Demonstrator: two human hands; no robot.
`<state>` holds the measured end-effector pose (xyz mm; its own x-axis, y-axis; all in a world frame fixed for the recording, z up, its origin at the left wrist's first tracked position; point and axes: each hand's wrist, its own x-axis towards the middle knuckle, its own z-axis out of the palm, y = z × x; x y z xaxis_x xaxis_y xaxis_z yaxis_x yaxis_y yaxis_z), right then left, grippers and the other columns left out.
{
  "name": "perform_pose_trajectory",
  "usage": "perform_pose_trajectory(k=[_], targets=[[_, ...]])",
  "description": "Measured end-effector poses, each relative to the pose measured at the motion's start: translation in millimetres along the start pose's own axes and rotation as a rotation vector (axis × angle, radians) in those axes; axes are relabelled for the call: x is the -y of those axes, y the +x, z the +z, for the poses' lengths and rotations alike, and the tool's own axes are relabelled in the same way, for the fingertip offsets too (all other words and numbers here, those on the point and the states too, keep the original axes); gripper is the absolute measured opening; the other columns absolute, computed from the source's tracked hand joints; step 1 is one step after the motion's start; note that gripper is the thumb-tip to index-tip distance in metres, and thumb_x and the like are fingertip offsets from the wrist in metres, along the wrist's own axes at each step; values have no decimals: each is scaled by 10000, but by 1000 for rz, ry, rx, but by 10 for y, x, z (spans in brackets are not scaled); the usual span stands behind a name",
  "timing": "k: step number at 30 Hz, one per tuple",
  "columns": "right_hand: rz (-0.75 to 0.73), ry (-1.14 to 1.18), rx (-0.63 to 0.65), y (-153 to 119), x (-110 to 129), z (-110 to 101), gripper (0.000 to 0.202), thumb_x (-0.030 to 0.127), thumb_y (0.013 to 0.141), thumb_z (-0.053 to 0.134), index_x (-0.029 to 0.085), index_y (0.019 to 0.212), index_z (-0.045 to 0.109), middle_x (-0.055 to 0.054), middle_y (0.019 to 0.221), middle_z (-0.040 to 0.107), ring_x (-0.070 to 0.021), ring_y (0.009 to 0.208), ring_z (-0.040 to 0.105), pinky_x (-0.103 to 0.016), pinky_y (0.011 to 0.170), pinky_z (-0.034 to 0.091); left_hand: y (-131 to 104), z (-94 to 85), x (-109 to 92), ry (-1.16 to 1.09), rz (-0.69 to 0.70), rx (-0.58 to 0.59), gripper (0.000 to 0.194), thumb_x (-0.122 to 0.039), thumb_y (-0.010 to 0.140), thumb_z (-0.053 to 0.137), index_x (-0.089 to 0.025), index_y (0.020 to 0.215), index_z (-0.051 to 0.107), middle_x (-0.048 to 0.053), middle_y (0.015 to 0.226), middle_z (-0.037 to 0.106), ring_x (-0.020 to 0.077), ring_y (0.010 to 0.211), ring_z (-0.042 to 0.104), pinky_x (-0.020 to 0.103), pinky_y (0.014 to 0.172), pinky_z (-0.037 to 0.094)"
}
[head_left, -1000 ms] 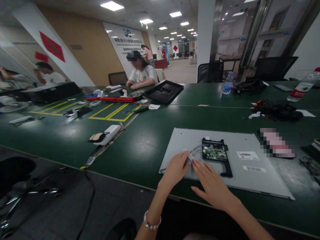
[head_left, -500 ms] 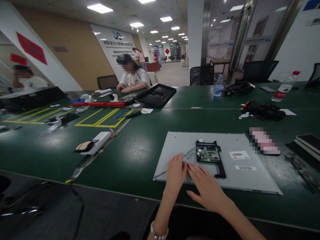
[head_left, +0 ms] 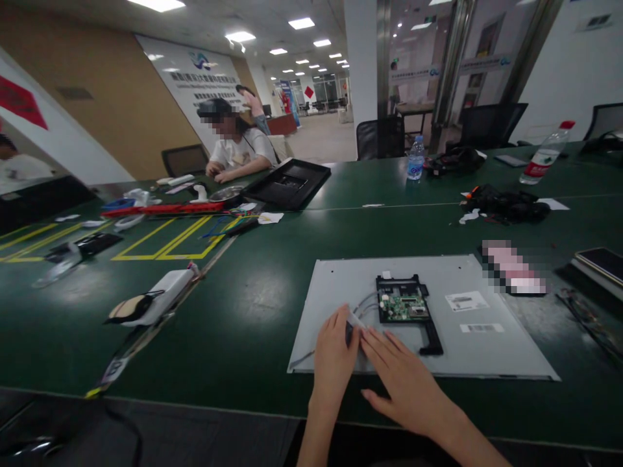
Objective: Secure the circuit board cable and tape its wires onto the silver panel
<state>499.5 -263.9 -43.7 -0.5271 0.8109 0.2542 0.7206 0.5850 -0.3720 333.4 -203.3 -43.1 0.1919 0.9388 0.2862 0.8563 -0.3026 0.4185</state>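
A flat grey metal panel lies on the table in front of me. On it sits a black plastic bracket carrying a green circuit board. Thin grey cables run from the board's left side toward my hands. My left hand rests over the panel's lower left, fingers bent together at a small pale strip. Whether that strip is tape or a sleeve on the cable, I cannot tell. Beside it, my right hand has its fingers stretched out, fingertips close to the strip, thumb apart.
Right of the panel lie a pink blurred object, eyeglasses and a dark phone. Farther back stand two bottles, one blue-labelled, one red-capped. A black frame lies near a seated person. Left is a white power strip.
The view has shifted, so the left-hand table items sit farther left. Both hands stay at the pale strip, with only slight movement; more of the strip shows between them.
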Motion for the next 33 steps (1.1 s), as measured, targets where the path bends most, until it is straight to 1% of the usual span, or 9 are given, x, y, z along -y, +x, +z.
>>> perform_pose_trajectory(k=[4,8,12,17,22,26,28,30,33], targets=[[11,-4,4,17,-18,-27,638,292,862,521,115,1452,356,-98,1523,340,-237,1401,301,-429,1160,270,34,41,54,18,22,-10,337,-220,906,477,-149,1234,515,130,1270,593,237,1169,566,419,1002,451],[23,3,-34,13,-13,-11,588,229,872,499,126,1440,384,-95,1486,407,-224,1373,359,-415,1143,315,46,77,102,25,61,-40,345,-228,899,483,-170,1238,512,124,1251,605,251,1142,583,431,978,466],[41,-14,-73,-7,12,35,510,208,898,458,127,1401,447,-94,1463,443,-220,1352,395,-409,1125,350,24,92,102,43,75,-52,362,-232,906,472,-171,1262,498,125,1263,600,252,1147,582,430,974,468],[63,-43,-89,-33,32,73,475,175,902,439,123,1372,486,-87,1430,488,-213,1323,436,-393,1108,381,6,99,95,51,81,-46,368,-228,905,473,-163,1267,491,127,1282,588,248,1173,567,425,995,455],[55,-60,-111,-36,39,58,452,137,887,441,106,1330,526,-105,1397,524,-220,1300,466,-394,1090,407,34,92,91,30,67,-49,318,-229,891,501,-167,1202,527,121,1268,594,244,1170,566,432,1005,448],[51,-11,-109,-77,25,-25,470,142,880,448,136,1346,509,-90,1375,549,-218,1277,490,-390,1069,432,47,63,53,23,38,-53,259,-209,871,527,-176,1125,565,117,1246,597,246,1159,570,429,1001,453],[72,16,-126,-155,-38,-98,467,167,889,448,163,1354,498,-79,1368,555,-219,1257,510,-400,1054,448,40,52,35,21,33,-61,254,-204,870,531,-181,1120,570,117,1244,593,251,1158,567,434,1001,454],[138,23,-170,-290,-175,-190,449,218,908,445,193,1354,493,-75,1358,561,-229,1238,526,-429,1039,459,29,48,25,20,30,-76,262,-206,869,536,-185,1128,568,118,1262,576,258,1170,555,446,1009,447],[357,-6,-303,-608,-525,-355,415,325,935,433,214,1328,508,-87,1338,571,-252,1224,536,-473,1035,451,13,48,8,12,33,-100,283,-210,875,535,-183,1156,553,126,1333,517,273,1227,509,474,1037,419]])
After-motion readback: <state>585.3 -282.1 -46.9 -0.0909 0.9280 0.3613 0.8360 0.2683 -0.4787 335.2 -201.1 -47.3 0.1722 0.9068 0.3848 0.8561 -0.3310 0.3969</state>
